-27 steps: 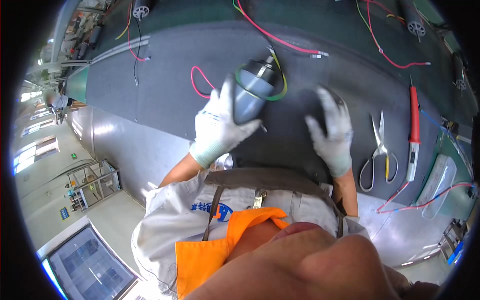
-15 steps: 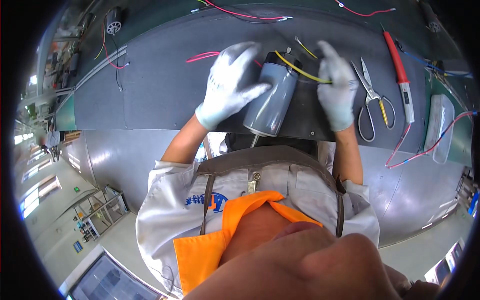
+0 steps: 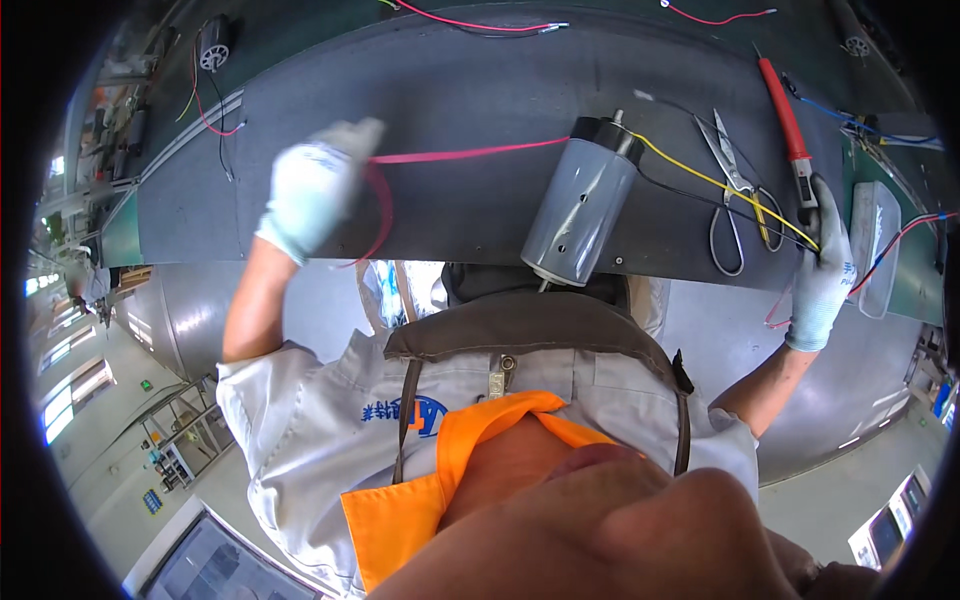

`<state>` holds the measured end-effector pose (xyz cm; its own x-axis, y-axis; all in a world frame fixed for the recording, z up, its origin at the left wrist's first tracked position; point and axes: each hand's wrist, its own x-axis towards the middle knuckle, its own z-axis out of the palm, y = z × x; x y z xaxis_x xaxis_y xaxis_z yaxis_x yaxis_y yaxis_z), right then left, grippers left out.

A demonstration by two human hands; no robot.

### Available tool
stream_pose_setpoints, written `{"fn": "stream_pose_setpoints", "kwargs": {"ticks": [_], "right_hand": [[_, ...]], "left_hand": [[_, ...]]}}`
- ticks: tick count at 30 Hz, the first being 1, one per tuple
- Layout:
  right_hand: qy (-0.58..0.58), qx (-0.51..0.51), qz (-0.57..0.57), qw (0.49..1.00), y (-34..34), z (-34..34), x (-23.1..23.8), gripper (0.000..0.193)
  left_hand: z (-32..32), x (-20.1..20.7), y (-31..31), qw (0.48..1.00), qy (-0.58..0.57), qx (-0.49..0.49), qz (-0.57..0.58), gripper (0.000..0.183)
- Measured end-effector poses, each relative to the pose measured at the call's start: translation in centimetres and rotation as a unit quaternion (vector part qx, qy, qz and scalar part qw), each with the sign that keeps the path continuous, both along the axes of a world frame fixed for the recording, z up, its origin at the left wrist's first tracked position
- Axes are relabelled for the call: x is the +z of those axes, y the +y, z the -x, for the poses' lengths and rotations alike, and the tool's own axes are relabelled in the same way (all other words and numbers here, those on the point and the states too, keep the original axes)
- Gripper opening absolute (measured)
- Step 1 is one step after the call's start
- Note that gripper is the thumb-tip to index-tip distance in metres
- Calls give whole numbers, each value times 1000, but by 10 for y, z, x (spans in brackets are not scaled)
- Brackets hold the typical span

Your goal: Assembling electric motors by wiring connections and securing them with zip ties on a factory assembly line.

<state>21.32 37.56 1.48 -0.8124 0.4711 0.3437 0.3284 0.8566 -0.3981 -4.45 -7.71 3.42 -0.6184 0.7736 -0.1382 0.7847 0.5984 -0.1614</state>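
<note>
A grey cylindrical motor [image 3: 580, 215] with a black end cap lies tilted near the bench's front edge, its shaft at the far end. My left hand [image 3: 318, 185], white-gloved and blurred, is closed on a red wire [image 3: 470, 155] stretched leftward from the cap; the wire's loose end curls below the hand. My gloved right hand [image 3: 825, 265] pinches the yellow wire [image 3: 700, 172] and seemingly the black wire [image 3: 720, 205], both drawn out to the right. That hand also covers the lower handle of a red probe [image 3: 785, 110]; whether it grips the probe is unclear.
Scissors [image 3: 735, 190] lie under the drawn-out wires. A clear plastic case [image 3: 876, 245] sits at the right edge. Another motor [image 3: 213, 45] with wires lies far left, and loose red wires [image 3: 480, 18] lie along the far side.
My hands have moved apart, left hand leftward with the red wire, right hand rightward to the probe handle with the yellow wire. The motor has shifted slightly right and turned.
</note>
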Motion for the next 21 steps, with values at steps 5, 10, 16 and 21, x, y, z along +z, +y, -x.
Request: {"fn": "stream_pose_setpoints", "kwargs": {"ticks": [5, 10, 16, 21], "right_hand": [[-56, 105, 150, 981, -8, -18, -3, 32], [-198, 346, 329, 856, -43, -5, 34, 36], [-165, 551, 258, 776, -99, 45, 49, 43], [-199, 629, 107, 744, -238, 126, 6, 21]], "left_hand": [[27, 38, -48, 994, -49, 14, 97, 50], [2, 53, 38, 853, -427, -115, -278, 56], [-9, -33, 126, 536, -729, 199, -376, 51], [1, -18, 160, 749, -651, 106, -52, 79]]}}
